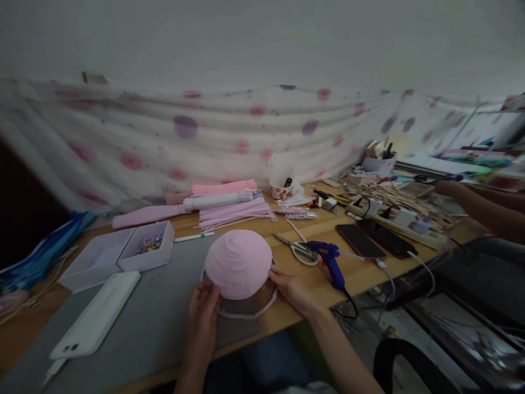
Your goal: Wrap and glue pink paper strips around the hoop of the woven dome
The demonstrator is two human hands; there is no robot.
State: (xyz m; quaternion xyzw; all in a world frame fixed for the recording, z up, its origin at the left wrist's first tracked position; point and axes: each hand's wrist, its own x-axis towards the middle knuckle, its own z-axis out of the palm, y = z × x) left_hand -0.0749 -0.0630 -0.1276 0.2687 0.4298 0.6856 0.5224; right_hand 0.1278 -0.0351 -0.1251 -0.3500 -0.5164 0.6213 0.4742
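Note:
In the head view a pink dome [238,262], its surface ringed like wound strips, is held over the near edge of the table. My left hand [204,306] pinches its lower left rim, fingers closed. On the opposite side my right hand [289,285] grips the lower right rim with thumb and fingers. A thin pink strip [256,316] hangs in a loop below the rim between both hands. Just right of the dome lie scissors [302,253] and a blue glue gun [329,260].
A white power bank [98,312] and a white box [145,257] with small beads lie left on a grey mat [164,328]. Pink pipe-cleaner bundles [233,213] lie behind. Two phones [361,241] and a power strip [397,227] are right. Another person's hand [471,202] shows far right.

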